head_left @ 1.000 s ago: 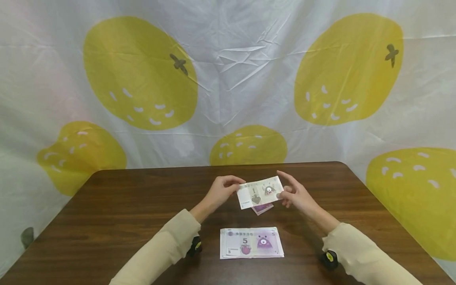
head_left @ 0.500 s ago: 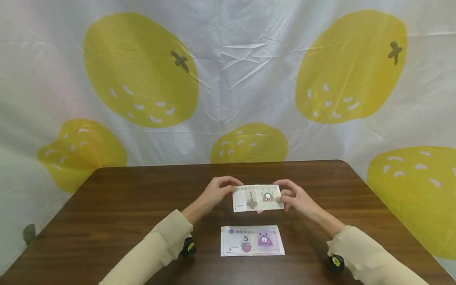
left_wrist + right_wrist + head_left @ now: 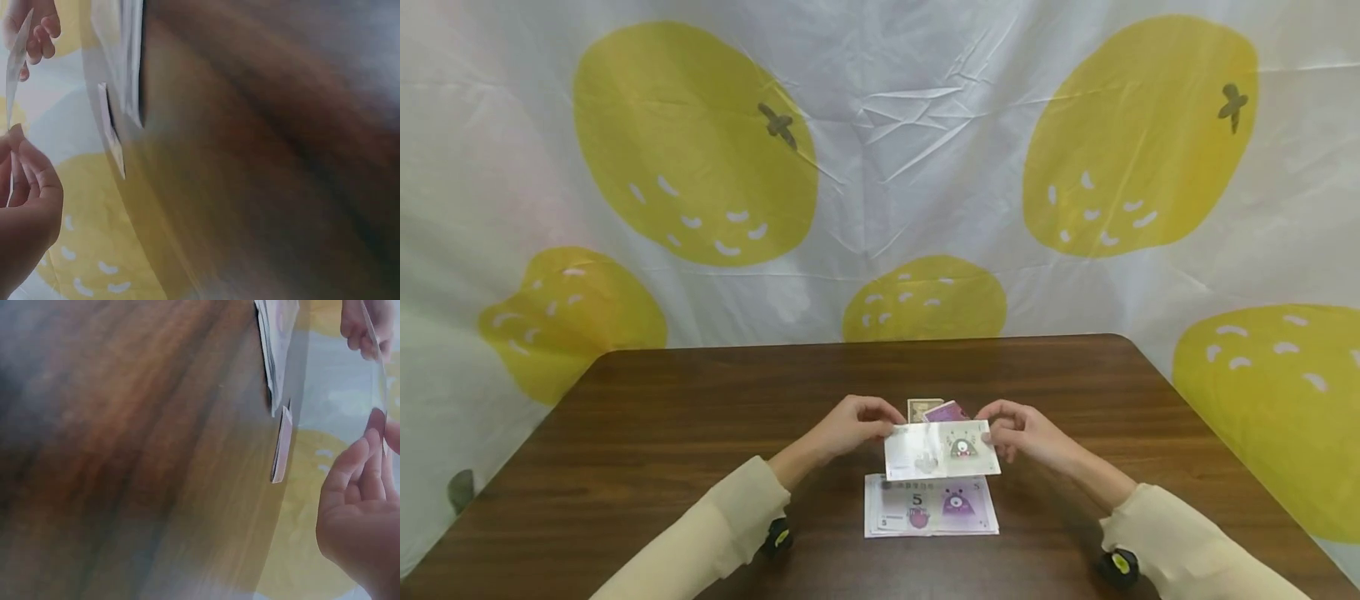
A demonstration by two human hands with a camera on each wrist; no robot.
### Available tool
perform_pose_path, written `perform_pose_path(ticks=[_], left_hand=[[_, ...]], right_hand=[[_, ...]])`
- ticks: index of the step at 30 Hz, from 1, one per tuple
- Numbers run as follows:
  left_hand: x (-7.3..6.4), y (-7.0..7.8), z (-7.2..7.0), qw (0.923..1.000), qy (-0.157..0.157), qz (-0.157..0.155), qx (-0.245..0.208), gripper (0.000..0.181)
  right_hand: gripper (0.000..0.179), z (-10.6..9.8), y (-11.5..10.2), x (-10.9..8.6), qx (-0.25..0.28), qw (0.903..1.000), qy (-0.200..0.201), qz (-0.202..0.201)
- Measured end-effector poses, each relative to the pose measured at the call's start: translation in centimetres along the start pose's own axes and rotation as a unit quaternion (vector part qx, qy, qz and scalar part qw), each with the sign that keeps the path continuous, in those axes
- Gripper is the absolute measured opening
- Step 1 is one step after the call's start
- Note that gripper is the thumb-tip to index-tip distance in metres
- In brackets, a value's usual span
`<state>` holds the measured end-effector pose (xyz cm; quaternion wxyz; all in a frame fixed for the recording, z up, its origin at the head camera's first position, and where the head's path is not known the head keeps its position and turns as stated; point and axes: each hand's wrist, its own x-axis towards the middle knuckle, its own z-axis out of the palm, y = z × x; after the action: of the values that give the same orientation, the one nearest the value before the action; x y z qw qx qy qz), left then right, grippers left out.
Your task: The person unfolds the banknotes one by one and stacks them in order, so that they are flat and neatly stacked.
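A pale play banknote [image 3: 943,451] marked with a grey one-eyed monster is stretched between both hands above the table. My left hand [image 3: 847,429] pinches its left edge between thumb and fingers. At its right edge my right hand [image 3: 1028,433] pinches it the same way. Just below, in the head view, lies a stack of purple 5 banknotes [image 3: 931,518], its top edge partly covered by the held note. Behind the held note a folded purple note [image 3: 946,411] and a brownish note [image 3: 923,407] show in part. Edge-on, the banknote [image 3: 17,69] is seen in the left wrist view.
All of this is on a dark wooden table [image 3: 700,433]. A white curtain [image 3: 917,183] with large yellow fruit prints hangs behind its far edge. Black wrist cameras [image 3: 777,536] sit below both cuffs.
Both hands have brought the banknote nearer, down toward the purple stack, and levelled it from its earlier tilt. The folded purple note and brownish note behind it have come into view.
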<state>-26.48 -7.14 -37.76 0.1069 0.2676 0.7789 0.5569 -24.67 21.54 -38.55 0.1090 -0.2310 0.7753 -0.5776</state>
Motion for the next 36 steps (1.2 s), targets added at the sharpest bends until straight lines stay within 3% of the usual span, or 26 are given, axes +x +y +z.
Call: perform_pose_path(ticks=[5,12,17,26,36], left_hand=[[-0.7,-0.5,0.3,0.9986,-0.051,0.003,0.012,0.012],[-1.3,-0.9,0.8,0.9925,-0.101,0.004,0.069,0.008],[-1.4,-1.5,1.3,0.9856,-0.102,-0.006,0.135,0.006],[-1.6,-1.7,1.6,0.9716,-0.083,0.009,0.221,0.006],[-1.7,-1.6,1.8,0.9657,-0.086,0.016,0.244,0.010]], right_hand=[[0.026,0.3,0.7,-0.4,0.008,0.9986,-0.051,0.014],[0.026,0.9,0.9,-0.9,-0.020,0.9944,-0.097,0.036],[0.024,1.2,1.6,-0.8,-0.052,0.9913,-0.118,0.026],[0.024,1.6,1.6,-0.7,-0.088,0.9886,-0.120,0.020],[0.024,1.9,1.4,-0.8,-0.131,0.9850,-0.109,0.027]])
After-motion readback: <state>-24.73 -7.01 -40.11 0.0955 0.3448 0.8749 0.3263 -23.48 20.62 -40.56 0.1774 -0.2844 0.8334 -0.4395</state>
